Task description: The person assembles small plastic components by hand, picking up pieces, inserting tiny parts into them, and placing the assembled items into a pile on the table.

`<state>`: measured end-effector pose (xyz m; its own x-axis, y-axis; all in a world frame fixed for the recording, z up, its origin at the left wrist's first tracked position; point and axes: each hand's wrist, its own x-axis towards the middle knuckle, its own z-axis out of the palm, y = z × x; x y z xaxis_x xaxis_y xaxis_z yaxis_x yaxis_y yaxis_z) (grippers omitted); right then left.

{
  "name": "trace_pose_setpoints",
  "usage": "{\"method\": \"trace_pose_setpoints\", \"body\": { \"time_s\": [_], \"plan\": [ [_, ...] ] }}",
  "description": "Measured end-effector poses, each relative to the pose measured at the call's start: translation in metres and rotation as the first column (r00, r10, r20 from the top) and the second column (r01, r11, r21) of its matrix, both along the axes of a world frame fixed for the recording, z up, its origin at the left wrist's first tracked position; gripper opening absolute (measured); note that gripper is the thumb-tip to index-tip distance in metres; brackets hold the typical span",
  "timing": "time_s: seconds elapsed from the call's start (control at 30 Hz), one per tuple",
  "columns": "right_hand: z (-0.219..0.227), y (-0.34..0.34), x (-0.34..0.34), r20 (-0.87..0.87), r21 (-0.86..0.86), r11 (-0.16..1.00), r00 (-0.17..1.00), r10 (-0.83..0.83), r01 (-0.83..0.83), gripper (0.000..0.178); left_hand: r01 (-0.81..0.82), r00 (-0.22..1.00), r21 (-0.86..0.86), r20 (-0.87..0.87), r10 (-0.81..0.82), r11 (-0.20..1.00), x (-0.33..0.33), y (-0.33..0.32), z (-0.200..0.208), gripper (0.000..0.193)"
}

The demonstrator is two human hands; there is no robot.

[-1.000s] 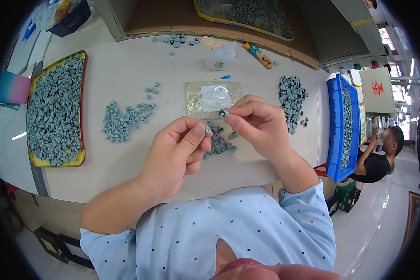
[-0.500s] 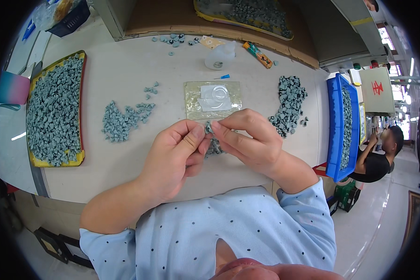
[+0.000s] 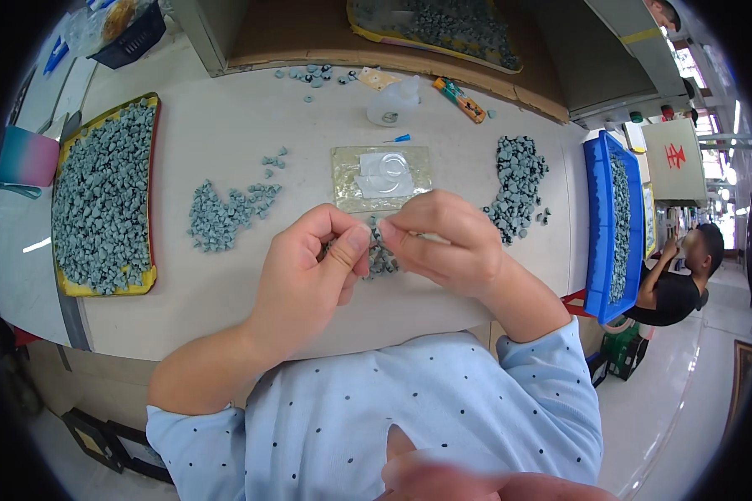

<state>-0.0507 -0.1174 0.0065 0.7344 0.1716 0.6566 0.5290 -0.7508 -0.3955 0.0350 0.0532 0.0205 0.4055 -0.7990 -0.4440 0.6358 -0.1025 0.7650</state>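
Note:
My left hand and my right hand come close together over the middle of the table. The thumb and forefinger of each are pinched, the tips only a small gap apart. Whatever sits in either pinch is too small and too covered to make out. Just beneath the fingertips lies a small pile of grey-green pieces, partly hidden by the hands. Beyond them is a pale yellowish mat with a white sheet and a clear round disc on it.
Loose grey-green pieces lie at left, and a darker heap at right. A yellow tray and a blue bin hold more. Towards the back are a translucent bottle, an orange-green tube and a blue-hubbed needle. Another person sits at far right.
The grey-green piece that showed between my fingertips is no longer plainly seen. My fingertips have drawn slightly apart, and the left fingers have curled in more.

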Motion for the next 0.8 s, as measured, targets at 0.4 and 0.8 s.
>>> {"method": "trace_pose_setpoints", "body": {
  "time_s": [0.4,0.8],
  "plan": [
    [0.2,-0.056,-0.239,0.644,0.513,0.258,0.566,0.514,-0.819,0.035,-0.08,0.994,0.039,0.071,0.078,0.996,-0.174,-0.079,0.075,0.01],
    [0.275,0.005,-0.389,0.747,0.385,0.21,0.438,0.5,-0.898,0.026,0.002,0.994,0.166,0.109,-0.02,0.986,-0.294,-0.054,0.129,0.013]
  ]
}}
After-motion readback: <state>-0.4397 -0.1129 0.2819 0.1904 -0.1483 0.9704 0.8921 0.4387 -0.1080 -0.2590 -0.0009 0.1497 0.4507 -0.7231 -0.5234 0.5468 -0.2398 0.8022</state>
